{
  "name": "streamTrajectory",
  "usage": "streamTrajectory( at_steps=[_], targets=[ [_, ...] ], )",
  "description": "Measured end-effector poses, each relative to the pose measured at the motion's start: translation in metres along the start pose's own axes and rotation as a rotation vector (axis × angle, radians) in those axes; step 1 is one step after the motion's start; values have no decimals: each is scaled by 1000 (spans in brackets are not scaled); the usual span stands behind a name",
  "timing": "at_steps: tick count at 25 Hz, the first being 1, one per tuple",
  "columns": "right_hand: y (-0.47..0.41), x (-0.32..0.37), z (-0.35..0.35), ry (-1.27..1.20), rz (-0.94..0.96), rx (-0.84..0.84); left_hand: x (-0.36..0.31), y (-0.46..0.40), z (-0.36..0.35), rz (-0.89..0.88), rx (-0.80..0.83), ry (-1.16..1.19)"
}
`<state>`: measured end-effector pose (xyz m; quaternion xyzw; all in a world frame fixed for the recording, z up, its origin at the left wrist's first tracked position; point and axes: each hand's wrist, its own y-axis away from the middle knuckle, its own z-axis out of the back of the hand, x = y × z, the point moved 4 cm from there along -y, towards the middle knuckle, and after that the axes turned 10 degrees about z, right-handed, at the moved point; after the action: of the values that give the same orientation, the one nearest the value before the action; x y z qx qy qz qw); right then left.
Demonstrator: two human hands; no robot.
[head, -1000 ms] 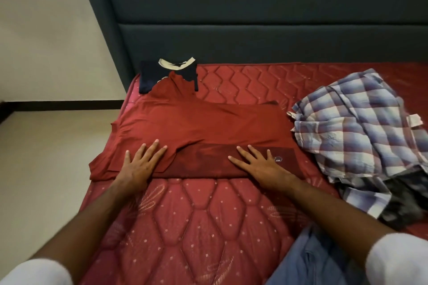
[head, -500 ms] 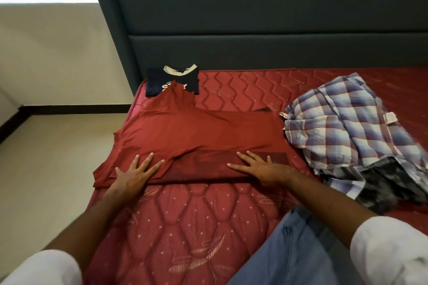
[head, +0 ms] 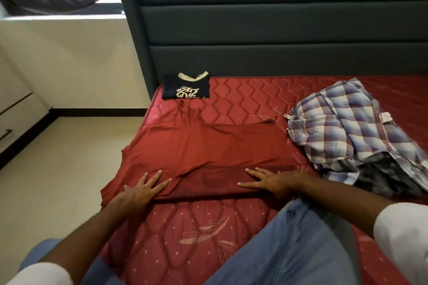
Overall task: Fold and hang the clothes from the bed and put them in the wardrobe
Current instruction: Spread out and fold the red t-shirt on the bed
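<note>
Here, going from left to right:
Floor (head: 58, 169): pale, beside the bed on the left.
Left hand (head: 141, 188): flat, fingers straight and spread, palm down, pressing on the near left part of the red shirt; holding nothing.
Red shirt (head: 208, 146): spread out on the left half of the mattress, left edge hanging a little over the side, near edge folded into a darker band.
Dark blue shirt (head: 186, 87): folded small, pale collar on top, pale letters on the front, lying at the far left corner near the headboard, just past the tip of the red shirt.
Mattress (head: 190, 233): red, quilted, with small dots.
Headboard (head: 278, 30): dark grey-green, padded, standing behind the bed.
Right hand (head: 268, 180): flat too, fingers straight and pointing left, resting on the dark folded band of the red shirt; gripping nothing.
Blue jeans knee (head: 301, 245): up on the mattress, close below the right arm.
Checked shirt (head: 354, 127): blue and white, crumpled in a heap on the right side, just beside the red shirt.
</note>
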<state>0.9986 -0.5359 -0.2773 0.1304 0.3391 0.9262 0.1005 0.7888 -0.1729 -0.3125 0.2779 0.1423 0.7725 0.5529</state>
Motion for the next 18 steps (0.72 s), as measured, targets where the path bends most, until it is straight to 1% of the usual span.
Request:
streamTrajectory(
  at_steps=[2,4,7,8,10,12,14,15,18],
  targets=[
    [2,2,-4,-16,23,22,-3,5,0,9,4,-4],
    [2,1,-8,-32,42,53,-4,7,2,11,52,-25],
    [4,-3,-4,-95,53,106,1,4,9,-43,125,-20],
    [3,-6,4,-134,67,91,3,0,20,-57,141,11],
    [-6,-17,27,-247,91,-27,3,-15,53,-57,115,92],
    [-23,-35,51,-326,48,-221,-4,-36,88,-52,-10,82],
    [-43,-59,67,-307,-29,-400,-15,-61,114,-35,-179,38],
    [-54,-74,71,-305,-76,-450,-21,-75,123,-19,-233,60],
    [-81,-122,85,-270,-234,-600,-44,-122,143,-27,-310,134]
  ],
)
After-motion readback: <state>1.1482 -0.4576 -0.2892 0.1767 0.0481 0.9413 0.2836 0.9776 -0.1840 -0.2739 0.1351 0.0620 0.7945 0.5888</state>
